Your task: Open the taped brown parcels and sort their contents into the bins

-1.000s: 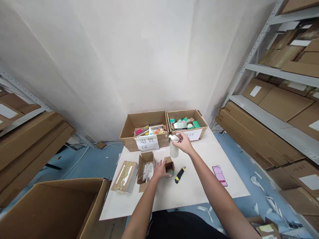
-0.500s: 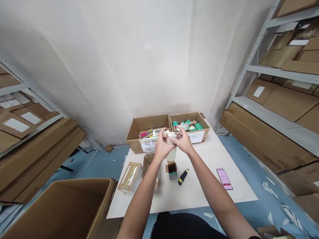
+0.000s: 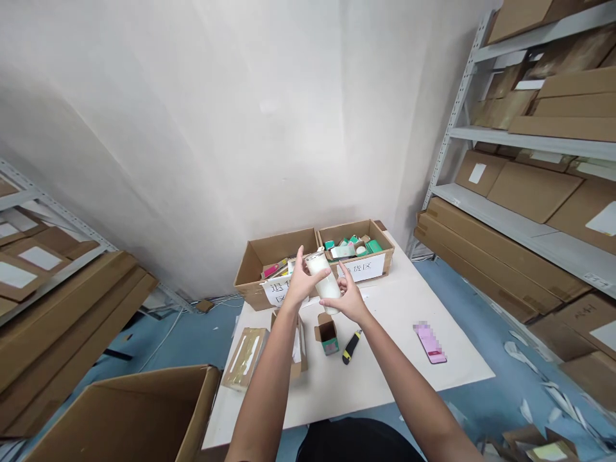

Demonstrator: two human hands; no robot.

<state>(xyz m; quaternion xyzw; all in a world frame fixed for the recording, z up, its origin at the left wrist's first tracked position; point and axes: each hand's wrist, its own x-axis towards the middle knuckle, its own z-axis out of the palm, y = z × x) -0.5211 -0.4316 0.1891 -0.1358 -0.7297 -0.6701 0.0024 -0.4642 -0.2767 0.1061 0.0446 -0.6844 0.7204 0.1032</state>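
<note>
A white cylindrical bottle (image 3: 326, 282) with a greyish top end is tilted between my two hands above the table. My left hand (image 3: 300, 282) grips its upper part from the left, thumb across the front. My right hand (image 3: 352, 301) closes on its lower part from the right. Below stands a small green-and-brown carton (image 3: 328, 336) with its top flaps open. Beside that carton lies a black-and-yellow utility knife (image 3: 351, 347).
Two labelled cardboard bins (image 3: 255, 294) (image 3: 385, 264) with small packages stand at the table's back. A taped parcel (image 3: 244, 358) and an opened box (image 3: 299, 359) lie left, a phone (image 3: 430, 343) right. A large box (image 3: 120, 410) stands lower left; shelves (image 3: 520, 138) flank the table.
The bottle has tipped from upright to a slant, its top leaning left. My right hand has slid down to its lower part. The view has shifted slightly to the right.
</note>
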